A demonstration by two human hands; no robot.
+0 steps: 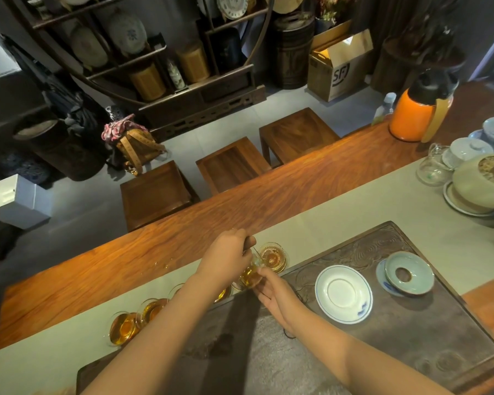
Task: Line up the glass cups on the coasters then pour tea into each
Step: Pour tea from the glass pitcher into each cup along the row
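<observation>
Surface: long orange-brown wooden table (311, 178) under pale grey cloth runner (354, 212); dark carved stone tea tray (411, 323)
Room: three square wooden stools (231, 166); dark curved display shelf (154, 52)
Cups: small clear glass cups of amber tea (123, 327) lined along runner's near edge
Left hand (228, 252): fingers closed on a thin handle above the row
Right hand (274, 292): fingertips closed around a small clear glass vessel of amber tea (250, 276)

Amber tea (123, 329), orange flask (411, 115), white blue-rimmed saucer (343, 293), carved dark tray (411, 332).
</observation>
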